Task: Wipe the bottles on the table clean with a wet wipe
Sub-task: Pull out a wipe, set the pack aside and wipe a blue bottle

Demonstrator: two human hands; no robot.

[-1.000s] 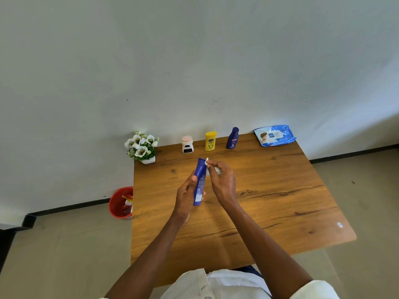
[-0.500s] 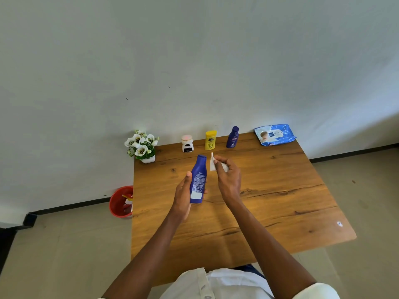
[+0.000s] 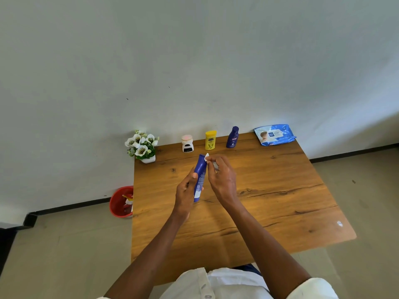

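Pale wall (image 3: 194,61) behind, dark skirting, beige floor (image 3: 54,244). Red bin (image 3: 119,201) on floor just beside left edge of wooden table (image 3: 269,201). Along far edge: white flowers in pot (image 3: 142,146), small white jar with pink lid (image 3: 187,143), yellow bottle (image 3: 210,140), dark blue bottle (image 3: 232,137), blue wet-wipe pack (image 3: 274,134); print too small to read. Left hand (image 3: 186,193) grips blue bottle (image 3: 199,178) upright above table centre. Right hand (image 3: 220,175) pinches white wipe (image 3: 206,157) against bottle's top.
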